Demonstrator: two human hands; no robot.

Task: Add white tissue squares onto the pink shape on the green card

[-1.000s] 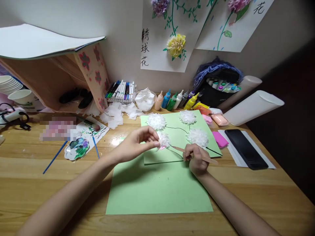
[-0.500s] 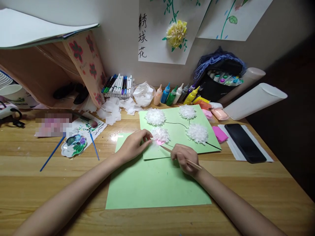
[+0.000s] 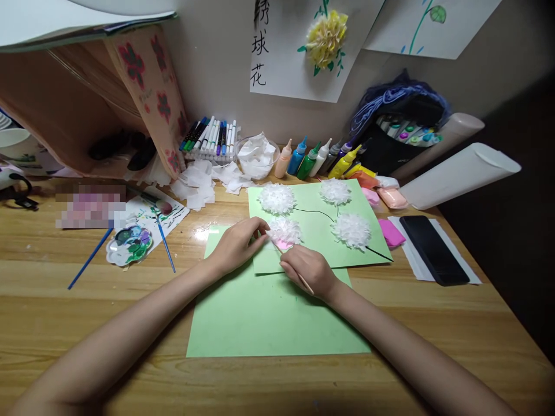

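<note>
My left hand is at the left edge of the lower-left white paper flower, thumb and fingers pinched on what looks like a thin piece of white tissue paper. A thin wooden stick is gripped in my right hand. Its tip points up and left, close to my left fingertips. A pink lump sits at the lower edge of that flower. Several fluffy white flowers and dark drawn stems are on the upper green sheet, which overlaps a second green sheet.
White tissue pieces lie behind, beside a clear bowl of tissue. Paint bottles and markers line the wall. A paint palette and brushes are left; a phone and pink clay packet are right.
My right hand has moved left with the wooden stick, bringing its tip nearer my left fingertips. My left hand keeps its pinch beside the flower. The whole view has shifted slightly.
</note>
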